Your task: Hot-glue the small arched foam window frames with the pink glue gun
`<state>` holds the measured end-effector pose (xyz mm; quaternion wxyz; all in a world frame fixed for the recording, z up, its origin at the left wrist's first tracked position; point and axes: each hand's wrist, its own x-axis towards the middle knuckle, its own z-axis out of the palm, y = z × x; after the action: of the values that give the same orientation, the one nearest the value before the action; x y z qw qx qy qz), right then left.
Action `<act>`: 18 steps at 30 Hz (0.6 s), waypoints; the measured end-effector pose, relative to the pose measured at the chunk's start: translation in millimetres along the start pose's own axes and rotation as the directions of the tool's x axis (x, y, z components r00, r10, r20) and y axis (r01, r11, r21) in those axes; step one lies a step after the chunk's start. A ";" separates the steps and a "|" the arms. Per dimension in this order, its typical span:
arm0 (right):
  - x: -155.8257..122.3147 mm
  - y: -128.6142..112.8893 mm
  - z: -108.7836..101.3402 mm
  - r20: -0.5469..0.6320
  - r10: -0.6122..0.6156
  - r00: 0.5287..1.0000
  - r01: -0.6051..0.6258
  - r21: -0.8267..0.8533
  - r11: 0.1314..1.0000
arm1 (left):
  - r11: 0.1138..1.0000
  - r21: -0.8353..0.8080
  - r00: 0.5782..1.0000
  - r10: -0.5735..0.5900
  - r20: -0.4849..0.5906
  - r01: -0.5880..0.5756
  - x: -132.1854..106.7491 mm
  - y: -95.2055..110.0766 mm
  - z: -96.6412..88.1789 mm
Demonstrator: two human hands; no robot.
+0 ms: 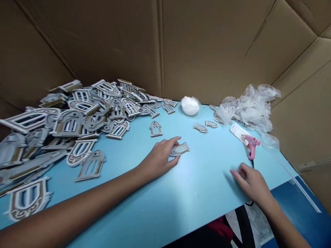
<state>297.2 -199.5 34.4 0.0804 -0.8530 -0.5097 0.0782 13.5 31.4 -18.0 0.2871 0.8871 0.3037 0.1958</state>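
Observation:
My left hand (pixel 159 159) lies on the light blue tabletop (pixel 165 203), its fingers and thumb around a small arched cardboard window piece (pixel 179 149). A large heap of similar grey-and-brown window cutouts (pixel 82 113) covers the table's left side. My right hand (pixel 250 182) rests on the table with its fingertips together, holding nothing. Just beyond it stands a pink hot glue gun (pixel 251 145), its black cord running down toward the table's front edge.
Several loose cutouts (pixel 200 127) lie beyond my hands. A white foam ball (pixel 190 105) sits at the back, and crumpled clear plastic (pixel 253 112) lies at the back right beside a glue stick packet (pixel 239 133). Cardboard sheets (pixel 207 44) form walls behind the table.

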 end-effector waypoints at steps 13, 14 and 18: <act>171.7 -142.7 7.2 0.073 -0.450 0.890 0.455 -0.224 0.862 | 1.000 0.015 0.999 0.025 -0.021 -0.025 -6.7 -10.2 -9.9; 169.9 -143.2 9.0 0.086 -0.476 0.875 0.483 -0.218 0.848 | 1.000 0.004 0.999 0.029 -0.020 -0.029 -6.1 -12.1 -10.0; 141.8 -134.0 19.7 0.168 -0.655 0.737 0.676 -0.139 0.724 | 0.996 -0.055 0.997 0.070 -0.009 -0.071 -4.4 -19.4 -9.8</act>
<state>244.5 -10.6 36.9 -0.0064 -0.6113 -0.7903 0.0405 -3.1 45.0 -23.5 0.3033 0.8883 0.2678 0.2173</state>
